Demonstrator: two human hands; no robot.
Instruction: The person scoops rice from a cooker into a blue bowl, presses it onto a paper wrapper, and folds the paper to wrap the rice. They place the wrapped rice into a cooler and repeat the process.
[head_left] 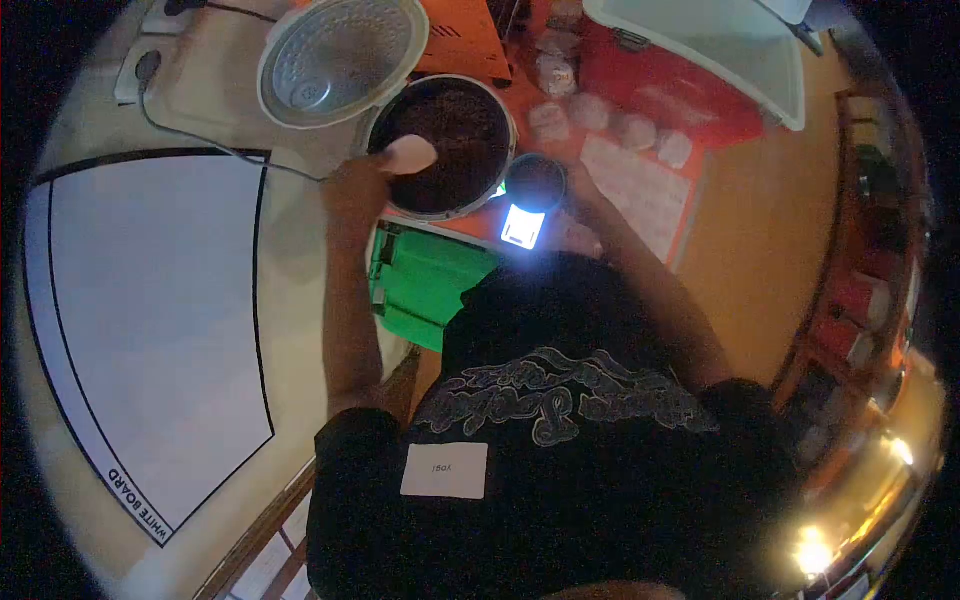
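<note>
My left hand [357, 188] is closed on a white scoop [411, 155], whose flat, rounded end lies over a round tub [512, 150]. Dark brown, loose-looking contents [460, 120] fill much of the tub. To the right of it, my right hand [583, 222] is wrapped about the side of a dark round cup [537, 183]; some of its fingers are hidden or dim. Just below the cup glows a small bright white rectangle [522, 228], too overexposed to identify.
A round translucent lid [340, 60] sits behind the tub, near an orange box [458, 40]. Several pale packets [550, 122] lie at right, beside a red bin [665, 85]. A green crate [430, 285] is below; a whiteboard sheet [150, 310] and cable [215, 150] are left.
</note>
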